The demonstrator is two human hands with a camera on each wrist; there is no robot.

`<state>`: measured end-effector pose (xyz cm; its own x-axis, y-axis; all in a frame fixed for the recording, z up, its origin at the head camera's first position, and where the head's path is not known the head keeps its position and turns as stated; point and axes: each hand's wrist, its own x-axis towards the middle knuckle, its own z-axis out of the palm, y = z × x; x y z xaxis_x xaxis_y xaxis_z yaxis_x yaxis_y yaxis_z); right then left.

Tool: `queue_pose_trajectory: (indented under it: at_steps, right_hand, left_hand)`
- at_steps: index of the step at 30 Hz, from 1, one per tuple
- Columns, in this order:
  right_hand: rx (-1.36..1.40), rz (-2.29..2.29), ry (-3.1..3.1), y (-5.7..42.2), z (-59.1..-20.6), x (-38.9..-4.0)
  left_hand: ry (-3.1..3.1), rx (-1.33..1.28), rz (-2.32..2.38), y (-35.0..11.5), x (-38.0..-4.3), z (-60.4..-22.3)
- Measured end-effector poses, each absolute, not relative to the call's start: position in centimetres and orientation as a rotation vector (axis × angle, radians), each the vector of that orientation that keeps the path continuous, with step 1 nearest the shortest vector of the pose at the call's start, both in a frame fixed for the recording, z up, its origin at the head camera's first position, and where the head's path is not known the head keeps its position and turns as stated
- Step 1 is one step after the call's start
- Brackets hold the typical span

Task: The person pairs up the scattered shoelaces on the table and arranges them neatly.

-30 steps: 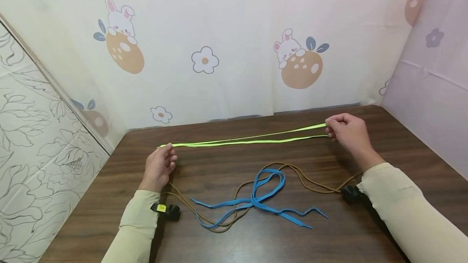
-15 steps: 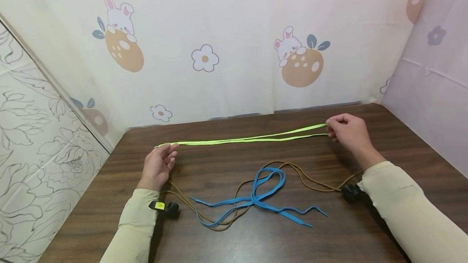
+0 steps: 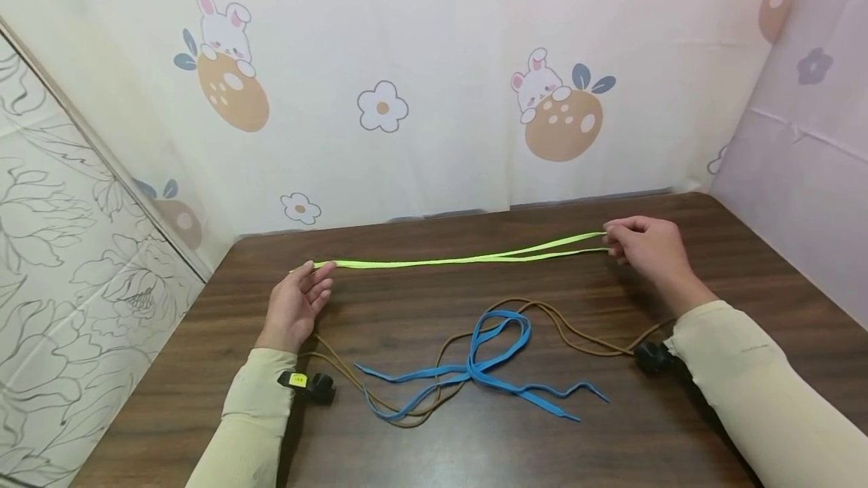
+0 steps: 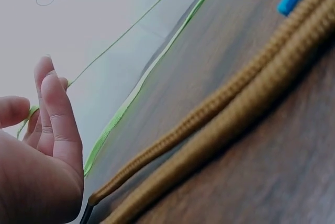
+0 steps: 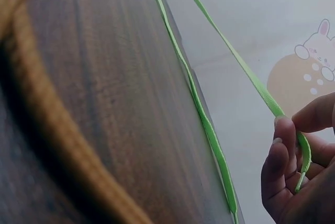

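My left hand (image 3: 293,311) pinches one end part of a flat neon yellow-green shoelace (image 3: 434,262) at the table's left rear. At the other side, my right hand (image 3: 649,247) pinches an end of the same lace between thumb and fingers; its tip (image 5: 300,182) hangs inside the palm in the right wrist view. Between the hands the lace runs doubled, its two strands together at left and parting toward the right. The lower strand passes by the right hand and ends low in the right wrist view.
On the wooden table (image 3: 515,450) in front lies a blue flat shoelace (image 3: 470,370), looped and crossed. Beneath it a brown round lace (image 4: 204,114) winds from one wrist to the other. A curtain with rabbit prints (image 3: 434,59) hangs along the table's back edge.
My left fingers have shifted slightly rightward along the lace and straightened a little. The two strands have drawn closer together over more of their length. The right hand barely moves.
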<state>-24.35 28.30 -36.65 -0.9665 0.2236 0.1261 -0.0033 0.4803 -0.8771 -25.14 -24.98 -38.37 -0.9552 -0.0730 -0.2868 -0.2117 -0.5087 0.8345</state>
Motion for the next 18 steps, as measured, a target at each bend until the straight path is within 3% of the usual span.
queue_pose_trajectory:
  at_steps: [18]
  right_hand:
    - [-0.182, 1.497, -2.606, 28.79, -36.67, -24.55]
  left_hand:
    - [1.501, -0.454, 2.615, -25.17, -25.59, -38.63]
